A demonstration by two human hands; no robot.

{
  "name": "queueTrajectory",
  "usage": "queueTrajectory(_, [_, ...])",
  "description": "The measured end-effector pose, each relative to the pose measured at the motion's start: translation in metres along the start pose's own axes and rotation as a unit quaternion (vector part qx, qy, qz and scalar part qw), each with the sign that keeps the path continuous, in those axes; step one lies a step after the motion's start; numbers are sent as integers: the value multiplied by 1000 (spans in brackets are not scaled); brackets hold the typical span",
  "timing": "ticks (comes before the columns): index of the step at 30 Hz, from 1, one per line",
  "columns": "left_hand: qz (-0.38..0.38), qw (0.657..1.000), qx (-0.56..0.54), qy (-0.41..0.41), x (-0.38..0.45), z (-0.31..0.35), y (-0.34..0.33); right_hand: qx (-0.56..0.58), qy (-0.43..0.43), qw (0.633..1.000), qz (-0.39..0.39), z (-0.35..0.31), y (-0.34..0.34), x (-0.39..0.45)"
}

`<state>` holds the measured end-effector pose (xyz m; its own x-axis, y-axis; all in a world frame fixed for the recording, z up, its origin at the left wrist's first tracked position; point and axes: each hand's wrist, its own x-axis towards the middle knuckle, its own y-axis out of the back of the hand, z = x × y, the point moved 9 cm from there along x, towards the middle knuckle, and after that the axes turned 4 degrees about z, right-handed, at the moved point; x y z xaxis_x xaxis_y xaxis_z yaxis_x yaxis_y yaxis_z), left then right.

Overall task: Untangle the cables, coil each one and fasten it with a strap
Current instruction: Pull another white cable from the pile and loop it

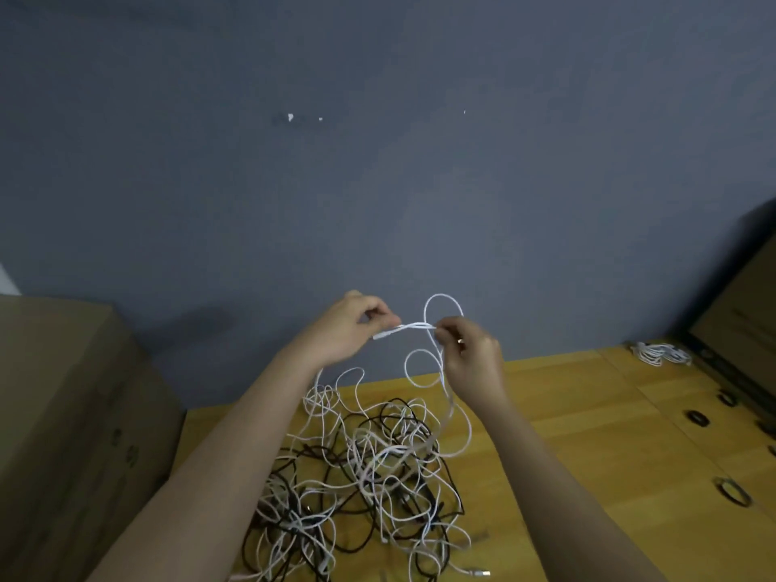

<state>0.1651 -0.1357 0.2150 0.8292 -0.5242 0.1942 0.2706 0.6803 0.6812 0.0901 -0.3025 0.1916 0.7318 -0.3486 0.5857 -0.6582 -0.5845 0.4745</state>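
Two hands raised above the tabletop (588, 396), left hand (350, 329) and right hand (470, 350) each pinching one white cable (413, 326). One tangled heap (369, 476) of white and black cables below. One coiled bundle (661, 353) far right, four dark strap rings (697, 417) visible nearby.

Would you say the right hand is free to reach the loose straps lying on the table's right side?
Probably not yet: the right hand is pinching the white cable, though nothing blocks the way to the straps.
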Motion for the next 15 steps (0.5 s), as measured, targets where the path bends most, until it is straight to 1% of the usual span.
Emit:
queueTrajectory(1, [-20, 1000, -11, 3, -3, 1, -2, 28, -19, 999, -5, 0, 0, 1])
queueTrajectory(3, [-52, 998, -31, 12, -9, 4, -4, 61, -23, 998, -10, -5, 3, 4])
queueTrajectory(5, [-58, 996, -60, 5, -14, 12, 1, 72, -10, 997, -7, -11, 8, 4])
queueTrajectory(7, [-52, 993, -109, -4, -15, 23, 8, 112, -6, 994, -5, -18, 12, 5])
queueTrajectory(9, [-43, 987, -157, 2, -14, 32, 11, 133, 13, 990, -40, -30, 9, 8])
queueTrajectory(11, [-39, 978, -202, 21, -13, 34, 7, 130, 24, 986, -98, -40, 1, 6])
queueTrajectory(13, [-41, 964, -259, 44, -16, 28, -3, 192, -41, 971, -135, -37, -5, 0])
queueTrajectory(15, [-44, 949, -306, 66, -21, 17, -14, 272, -132, 943, -137, -25, -7, -9])
